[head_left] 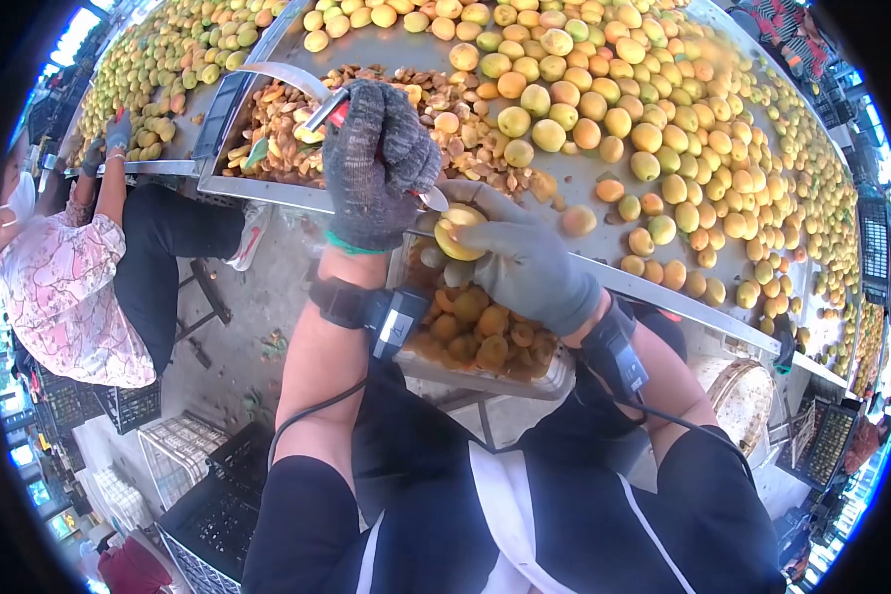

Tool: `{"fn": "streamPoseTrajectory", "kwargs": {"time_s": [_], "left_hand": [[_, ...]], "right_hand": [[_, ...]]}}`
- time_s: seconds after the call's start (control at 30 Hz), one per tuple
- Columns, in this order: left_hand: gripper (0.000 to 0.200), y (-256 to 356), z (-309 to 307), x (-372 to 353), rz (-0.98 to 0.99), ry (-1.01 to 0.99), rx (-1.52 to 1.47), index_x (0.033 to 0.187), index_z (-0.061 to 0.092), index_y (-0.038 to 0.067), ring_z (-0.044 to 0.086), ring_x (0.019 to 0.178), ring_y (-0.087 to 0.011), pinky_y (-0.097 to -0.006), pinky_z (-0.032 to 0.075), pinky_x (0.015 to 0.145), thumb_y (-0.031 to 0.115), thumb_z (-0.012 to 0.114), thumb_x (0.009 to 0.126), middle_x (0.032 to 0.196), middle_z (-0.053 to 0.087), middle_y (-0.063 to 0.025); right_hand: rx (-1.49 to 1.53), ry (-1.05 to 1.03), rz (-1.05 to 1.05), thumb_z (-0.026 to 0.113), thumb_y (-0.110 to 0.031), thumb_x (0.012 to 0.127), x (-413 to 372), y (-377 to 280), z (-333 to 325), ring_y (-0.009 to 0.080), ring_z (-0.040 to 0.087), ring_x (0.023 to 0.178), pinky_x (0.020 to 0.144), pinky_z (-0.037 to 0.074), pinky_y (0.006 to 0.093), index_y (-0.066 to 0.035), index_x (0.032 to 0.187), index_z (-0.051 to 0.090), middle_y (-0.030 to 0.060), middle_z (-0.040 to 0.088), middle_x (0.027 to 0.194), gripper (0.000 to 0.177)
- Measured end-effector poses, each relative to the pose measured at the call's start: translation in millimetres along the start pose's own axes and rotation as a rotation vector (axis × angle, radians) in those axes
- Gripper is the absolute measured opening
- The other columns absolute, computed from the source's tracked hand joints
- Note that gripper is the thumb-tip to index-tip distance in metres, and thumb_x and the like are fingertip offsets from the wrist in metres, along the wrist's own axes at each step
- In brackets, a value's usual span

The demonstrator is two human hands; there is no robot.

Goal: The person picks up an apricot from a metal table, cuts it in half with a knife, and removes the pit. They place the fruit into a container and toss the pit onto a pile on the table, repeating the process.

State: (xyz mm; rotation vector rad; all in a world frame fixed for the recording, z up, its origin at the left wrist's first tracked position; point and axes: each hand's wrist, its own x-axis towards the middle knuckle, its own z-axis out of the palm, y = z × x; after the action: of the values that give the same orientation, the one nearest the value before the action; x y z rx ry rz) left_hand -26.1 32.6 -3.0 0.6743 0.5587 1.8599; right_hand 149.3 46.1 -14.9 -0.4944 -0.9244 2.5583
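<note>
My left hand (378,168), in a dark grey knit glove, is closed around a knife (339,111) with a red part at its handle. A curved metal blade (289,77) sticks out past the upper left of the fist. A small pale tip (434,199) shows at the fist's right side, close to the fruit. My right hand (530,259), in a smoother grey glove, grips a yellow apricot (457,232) between thumb and fingers. Below the hands, a light-coloured crate (510,384) holds apricot pieces (485,327).
Whole apricots (653,139) cover the metal sorting table (386,54). Cut scraps (282,124) lie in its near-left section. At left, a person in a patterned top (69,287) works with gloved hands. Black crates (213,515) and a white bucket (742,401) stand nearby.
</note>
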Motion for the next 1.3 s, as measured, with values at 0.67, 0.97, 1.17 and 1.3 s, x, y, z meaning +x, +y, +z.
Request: {"fn": "streamPoseTrajectory", "kwargs": {"time_s": [0.67,0.97,1.17,1.3], "left_hand": [[0.025,-2.2,6.4,-2.8,-0.004,0.015,-0.055,0.085,0.055,0.009,0.034,0.039,-0.008,-0.0247,0.032,0.039,0.031,0.055,0.098,0.059,0.042,0.0032],[0.022,-0.5,5.8,-1.8,0.087,0.045,0.064,0.091,0.056,0.006,0.038,0.04,-0.0099,-0.0252,0.033,0.039,0.026,0.055,0.099,0.057,0.046,-0.0007],[0.017,-0.7,5.8,-4.2,0.104,0.055,0.118,0.094,0.058,0.004,0.042,0.043,-0.01,-0.0246,0.035,0.04,0.02,0.058,0.097,0.06,0.051,-0.0024],[0.015,2.5,6.0,-6.0,0.126,0.019,0.191,0.095,0.059,0.002,0.043,0.043,-0.0094,-0.0241,0.035,0.04,0.017,0.059,0.095,0.062,0.053,-0.0029]], "right_hand": [[0.404,0.088,-0.168,0.039,-0.005,0.09,21.3,3.2,-14.7,0.0288,0.059,0.112,0.1,0.047,0.0439,0.001,0.114,0.053,0.0194,0.055,0.123,0.028],[-0.337,0.073,-0.265,0.043,0.01,0.079,20.0,13.7,-8.1,0.0285,0.055,0.118,0.104,0.045,0.0425,0.0,0.13,0.045,0.0169,0.053,0.128,0.052],[0.188,0.056,-0.051,0.052,0.005,0.084,17.0,10.5,-1.2,0.0209,0.061,0.105,0.086,0.055,0.0326,0.002,0.132,0.042,0.0142,0.057,0.12,0.049],[-0.007,0.094,-0.06,0.056,-0.001,0.085,15.0,11.9,1.1,0.012,0.061,0.081,0.07,0.051,0.0251,0.001,0.133,0.042,0.0083,0.062,0.101,0.05]]}}
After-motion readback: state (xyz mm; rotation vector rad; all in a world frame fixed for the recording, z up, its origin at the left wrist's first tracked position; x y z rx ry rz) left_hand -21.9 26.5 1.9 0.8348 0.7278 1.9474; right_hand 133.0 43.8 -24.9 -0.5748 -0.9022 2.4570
